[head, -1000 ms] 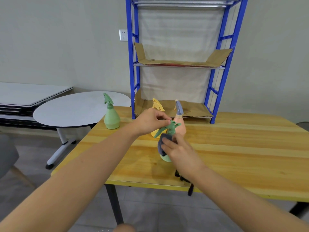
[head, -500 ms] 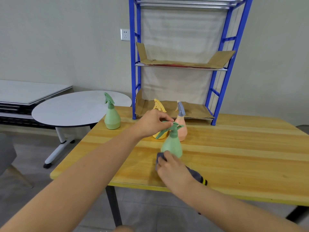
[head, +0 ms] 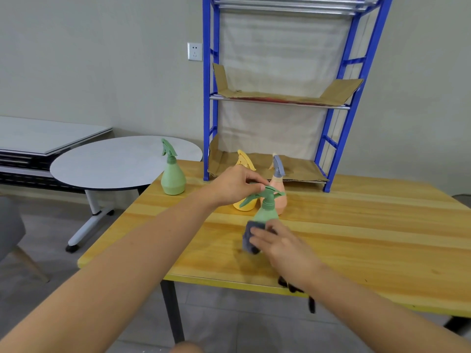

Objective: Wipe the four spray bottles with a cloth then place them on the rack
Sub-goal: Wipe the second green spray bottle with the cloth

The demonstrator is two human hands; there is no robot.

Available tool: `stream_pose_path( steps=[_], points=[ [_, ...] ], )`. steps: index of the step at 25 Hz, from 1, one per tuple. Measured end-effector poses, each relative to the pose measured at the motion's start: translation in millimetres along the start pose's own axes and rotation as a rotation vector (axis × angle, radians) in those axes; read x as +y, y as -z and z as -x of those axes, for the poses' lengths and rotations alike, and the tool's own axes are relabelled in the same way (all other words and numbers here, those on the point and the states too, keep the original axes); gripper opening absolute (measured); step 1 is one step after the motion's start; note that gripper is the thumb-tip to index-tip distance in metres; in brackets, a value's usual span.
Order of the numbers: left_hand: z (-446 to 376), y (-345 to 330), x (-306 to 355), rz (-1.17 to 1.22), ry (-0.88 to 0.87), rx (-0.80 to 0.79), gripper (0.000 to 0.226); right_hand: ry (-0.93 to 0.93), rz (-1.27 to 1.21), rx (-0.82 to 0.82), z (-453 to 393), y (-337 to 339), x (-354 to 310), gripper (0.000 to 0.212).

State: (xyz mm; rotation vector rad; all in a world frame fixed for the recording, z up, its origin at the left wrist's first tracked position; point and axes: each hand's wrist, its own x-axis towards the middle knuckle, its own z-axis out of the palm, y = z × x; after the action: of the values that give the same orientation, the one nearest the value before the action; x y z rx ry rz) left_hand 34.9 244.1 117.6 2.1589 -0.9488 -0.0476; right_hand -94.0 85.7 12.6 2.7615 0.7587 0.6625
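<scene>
My left hand (head: pixel 235 186) pinches the spray head of a green spray bottle (head: pixel 266 208) held over the wooden table (head: pixel 356 235). Against the bottle's lower body my right hand (head: pixel 277 244) presses a dark grey cloth (head: pixel 251 236), hiding the base. Behind it stand a yellow bottle (head: pixel 245 164) and a peach bottle with a grey head (head: pixel 279 186). A second green bottle (head: pixel 172 174) stands at the table's far left corner. The blue rack (head: pixel 336 138) stands at the back, its cardboard-lined shelves holding no bottles.
A round white table (head: pixel 119 163) sits to the left of the wooden table, with stacked boards behind it. A grey chair edge (head: pixel 10 225) shows at the far left. A dark strap (head: pixel 293 289) hangs off the table's front edge under my right wrist.
My right hand dropped with the cloth to the table, then came back up against the bottle's lower body. My left hand kept its grip on the spray head.
</scene>
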Motion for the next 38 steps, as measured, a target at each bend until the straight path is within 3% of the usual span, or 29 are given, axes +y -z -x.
stream_pose_path(
  steps=[3,6,9,13,18,20,22,24,26,28,33,38],
  points=[
    [-9.3,-0.8,3.4,-0.058,-0.014,-0.057,0.023,-0.106,-0.070,0.202,-2.0,14.7,31.6,0.039],
    [-13.6,-5.1,4.5,-0.020,-0.005,-0.057,0.023,0.077,-0.013,0.154,24.1,-6.5,21.2,0.023],
    [-15.6,-7.8,0.1,0.023,0.005,-0.038,0.022,0.237,0.046,0.094,32.8,-7.4,28.5,0.033],
    [-17.8,-10.9,-7.2,0.061,-0.014,-0.017,0.020,-0.007,-0.063,0.223,9.8,1.2,59.7,0.040],
    [-18.3,-9.6,-7.4,0.075,0.001,-0.034,0.020,0.189,-0.157,-0.002,42.3,-30.7,26.3,0.035],
    [-19.1,-9.3,-7.6,0.079,0.003,-0.034,0.020,0.164,-0.132,0.076,27.1,-19.3,46.0,0.029],
    [-19.6,-9.0,-8.4,0.076,-0.004,-0.040,0.020,0.055,-0.152,0.212,13.7,-9.7,68.5,0.040],
    [-20.2,-8.4,-8.4,0.079,-0.006,-0.046,0.020,0.030,-0.177,0.231,22.2,-15.4,68.5,0.046],
    [-20.6,-7.5,-7.4,0.083,-0.009,-0.062,0.020,0.156,-0.153,0.109,44.5,-26.1,48.5,0.042],
    [-20.9,-6.2,-6.1,0.077,-0.013,-0.072,0.021,0.310,-0.095,0.108,52.8,-25.7,51.0,0.032],
    [-27.0,-0.6,-4.4,0.086,-0.024,-0.135,0.022,0.070,-0.128,0.358,25.5,-6.2,83.0,0.031],
    [-33.2,-1.5,-3.7,0.133,-0.008,-0.180,0.022,0.251,-0.247,0.145,61.5,-38.1,60.3,0.032]
  ],
)
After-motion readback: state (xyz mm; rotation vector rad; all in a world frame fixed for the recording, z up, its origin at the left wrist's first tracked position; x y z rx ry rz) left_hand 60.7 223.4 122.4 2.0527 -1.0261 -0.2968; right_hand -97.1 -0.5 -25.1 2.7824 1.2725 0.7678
